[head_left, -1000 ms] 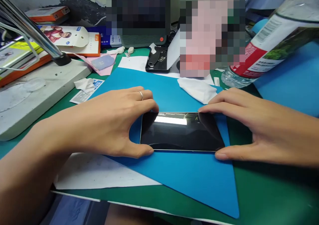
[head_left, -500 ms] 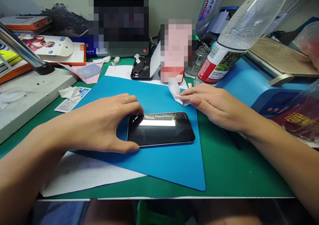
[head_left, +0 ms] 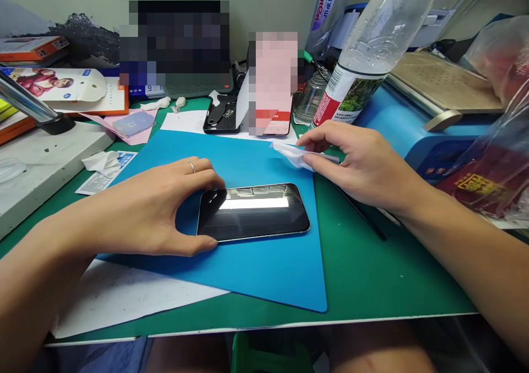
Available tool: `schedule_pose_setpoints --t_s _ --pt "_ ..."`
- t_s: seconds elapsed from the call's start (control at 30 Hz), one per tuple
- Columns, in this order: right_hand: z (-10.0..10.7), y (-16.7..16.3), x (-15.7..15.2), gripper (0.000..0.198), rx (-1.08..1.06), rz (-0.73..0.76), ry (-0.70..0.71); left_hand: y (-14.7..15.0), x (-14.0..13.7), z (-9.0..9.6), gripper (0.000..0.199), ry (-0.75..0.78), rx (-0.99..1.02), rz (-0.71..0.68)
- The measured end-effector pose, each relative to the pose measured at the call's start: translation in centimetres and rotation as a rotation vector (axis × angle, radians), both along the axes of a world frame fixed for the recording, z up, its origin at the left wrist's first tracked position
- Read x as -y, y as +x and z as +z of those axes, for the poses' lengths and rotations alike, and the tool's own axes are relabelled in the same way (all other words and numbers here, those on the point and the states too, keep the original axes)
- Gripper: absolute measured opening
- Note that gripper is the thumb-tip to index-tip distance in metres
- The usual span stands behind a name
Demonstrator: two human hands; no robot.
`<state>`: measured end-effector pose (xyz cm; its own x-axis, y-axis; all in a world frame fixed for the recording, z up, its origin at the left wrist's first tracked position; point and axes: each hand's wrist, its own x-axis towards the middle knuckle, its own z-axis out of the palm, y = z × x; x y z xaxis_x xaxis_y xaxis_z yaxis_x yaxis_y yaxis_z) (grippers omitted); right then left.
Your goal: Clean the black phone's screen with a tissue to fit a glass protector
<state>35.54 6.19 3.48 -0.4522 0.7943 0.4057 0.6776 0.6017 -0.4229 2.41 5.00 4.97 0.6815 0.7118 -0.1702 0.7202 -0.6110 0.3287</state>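
Note:
A smartphone (head_left: 254,216) with a dark, glossy screen lies face up on a blue mat (head_left: 273,274), reflecting a bright strip of light. My left hand (head_left: 165,210) grips its left end, thumb on the near edge and fingers at the far edge; a ring is on one finger. Beyond the phone's right end, my right hand (head_left: 351,163) pinches a crumpled white tissue (head_left: 293,154) between thumb and fingers, over the mat's far right corner. The tissue is apart from the phone.
A tilted plastic bottle (head_left: 355,86) stands behind my right hand, beside a blue machine (head_left: 397,125) with a metal plate. Further back are a glass jar (head_left: 309,100) and a black phone (head_left: 220,114). A white block (head_left: 53,152) bears a metal post at left.
My right hand has lifted the tissue, which was resting at the mat's far corner, and its fingers now pinch it more tightly. The view has shifted slightly; my left hand keeps hold of the phone.

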Motion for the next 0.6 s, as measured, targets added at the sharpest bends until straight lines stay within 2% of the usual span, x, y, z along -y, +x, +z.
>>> schedule_pose_setpoints --t_s 0.1,0.3,0.6 --pt "0.31 0.01 0.33 0.02 -0.041 0.054 -0.044 0.02 -0.08 0.0 0.064 -0.003 0.005 -0.002" --pt "0.85 0.2 0.59 0.013 0.028 0.308 -0.199 0.08 -0.12 0.03 0.062 -0.012 0.014 -0.008" --pt "0.71 0.41 0.24 0.019 0.131 0.446 -0.251 -0.19 -0.15 -0.18 0.063 0.019 0.031 -0.023"
